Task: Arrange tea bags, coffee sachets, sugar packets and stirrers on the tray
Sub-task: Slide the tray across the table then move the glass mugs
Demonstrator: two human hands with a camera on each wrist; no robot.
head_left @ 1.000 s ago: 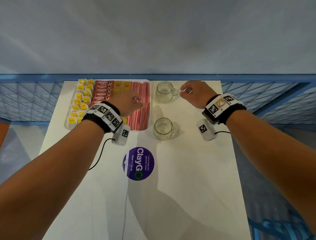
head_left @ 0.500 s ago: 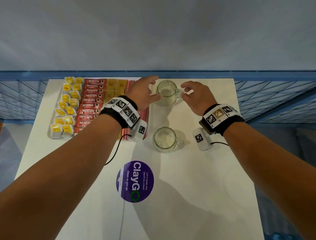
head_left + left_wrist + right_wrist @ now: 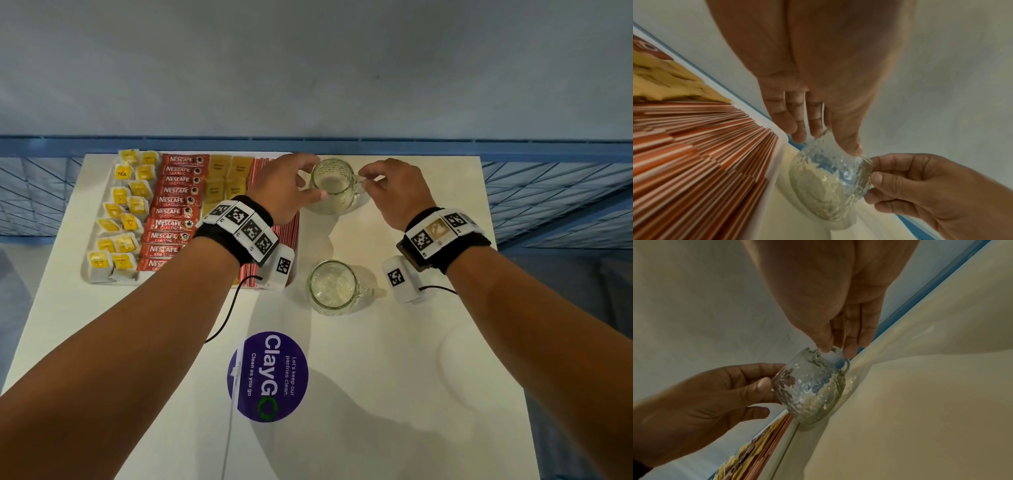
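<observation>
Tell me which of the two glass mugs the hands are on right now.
The far glass mug, beside the tray's far corner. The left hand cups its body and the right hand pinches its handle; the near glass mug stands untouched.

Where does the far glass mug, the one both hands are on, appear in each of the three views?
Head: far glass mug at upper centre, between the hands.
Left wrist: far glass mug at lower centre, below the fingertips.
Right wrist: far glass mug at centre, handle uppermost.
Shared landmark: the red stirrers lie on the tray beside it.
</observation>
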